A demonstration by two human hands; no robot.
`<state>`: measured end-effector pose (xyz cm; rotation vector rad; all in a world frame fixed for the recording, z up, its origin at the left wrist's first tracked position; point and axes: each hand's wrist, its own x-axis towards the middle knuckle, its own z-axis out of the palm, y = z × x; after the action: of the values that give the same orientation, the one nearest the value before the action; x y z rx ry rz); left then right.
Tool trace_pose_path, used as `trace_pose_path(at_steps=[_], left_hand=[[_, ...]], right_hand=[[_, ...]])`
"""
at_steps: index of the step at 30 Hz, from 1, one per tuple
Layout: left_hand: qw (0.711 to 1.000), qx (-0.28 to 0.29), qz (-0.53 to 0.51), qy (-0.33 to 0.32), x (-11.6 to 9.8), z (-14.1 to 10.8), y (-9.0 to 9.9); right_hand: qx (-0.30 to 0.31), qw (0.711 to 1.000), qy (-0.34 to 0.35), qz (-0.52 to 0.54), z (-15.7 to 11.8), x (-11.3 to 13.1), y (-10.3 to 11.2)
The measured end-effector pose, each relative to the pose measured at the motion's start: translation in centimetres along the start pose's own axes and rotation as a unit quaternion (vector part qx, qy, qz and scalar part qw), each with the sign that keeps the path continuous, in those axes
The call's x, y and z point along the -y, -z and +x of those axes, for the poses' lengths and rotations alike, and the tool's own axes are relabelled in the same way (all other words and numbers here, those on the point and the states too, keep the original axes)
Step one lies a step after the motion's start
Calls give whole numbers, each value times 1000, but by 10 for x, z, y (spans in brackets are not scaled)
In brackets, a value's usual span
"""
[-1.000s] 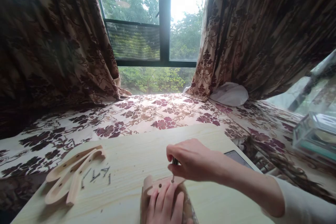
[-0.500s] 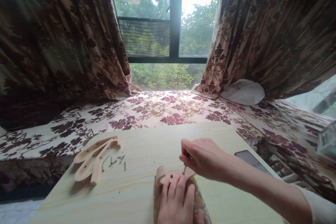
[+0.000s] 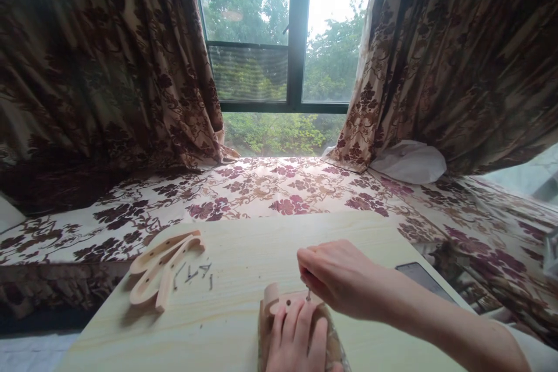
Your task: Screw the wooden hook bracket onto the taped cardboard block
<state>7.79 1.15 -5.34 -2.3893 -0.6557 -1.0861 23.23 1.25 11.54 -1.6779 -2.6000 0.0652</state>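
My left hand [image 3: 296,337] lies with fingers spread over a light wooden piece [image 3: 272,297], pressing it on a brownish block-like object [image 3: 337,346] at the table's near edge. The wooden piece has a curved end and a dark hole. Above its right part, my right hand [image 3: 329,276] is closed round a screwdriver [image 3: 308,295]; the handle is hidden in the fist and the thin shaft points down at the wood. To the left, several curved wooden pieces [image 3: 163,270] with holes are stacked, and several screws [image 3: 192,273] lie beside them.
The pale wooden table [image 3: 231,314] carries a phone [image 3: 422,280] at the right, partly behind my right forearm. Beyond the table is a flower-patterned cloth [image 3: 283,186] with a white bag [image 3: 410,161] on it. Patterned curtains [image 3: 165,70] frame a window.
The view has shifted slightly, so the scene sits a little lower and to the right. My right fist has turned over the screwdriver, now hiding its handle. My left hand keeps its place on the wood.
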Motion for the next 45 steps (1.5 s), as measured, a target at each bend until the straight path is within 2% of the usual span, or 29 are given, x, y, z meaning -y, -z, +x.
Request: trace_pose_path(at_steps=[4,8,10,12,15,20,23,26,29,33,37,39,42,45], left_hand=[[1000,17,11,-12,5,-1,3],[1000,5,11,-13,3,2,2],[1000,-16,-3,9,-1,4,0],[997,-55,-22,58,-6,4,-5],[992,-84,-29,95,-13,0,-13],[994,-58,-36,87,-14,-8,-20],[994,-49,-41,84,-13,-10,-19],[994,-52,-44,83,-13,-9,-18],[994,-47,-48,89,-16,-8,-15],[993,-27,-57,101,-15,-8,-10],[999,26,-27,35,-7,-10,-5],[999,36,-23,25,-5,-11,-3],[998,26,-42,49,-7,-10,-4],[995,-17,-58,83,-12,-9,-11]], right_hand=[[-25,999,-42,2,3,-5,-8],[5,999,-35,6,3,-9,3],[25,999,-9,21,2,-9,10],[32,999,15,30,2,-8,13],[20,1000,17,16,5,-7,8],[-21,999,-34,-23,8,-9,-11],[-19,998,-48,-30,7,-12,-10],[12,999,-32,-19,4,-13,3],[20,1000,15,4,4,-11,14],[19,999,28,-14,6,-8,10],[-7,999,-10,-34,8,-6,-4],[-19,999,-31,-36,9,-6,-6],[-12,999,-41,-26,9,-4,-2],[15,1000,-11,21,7,-3,7]])
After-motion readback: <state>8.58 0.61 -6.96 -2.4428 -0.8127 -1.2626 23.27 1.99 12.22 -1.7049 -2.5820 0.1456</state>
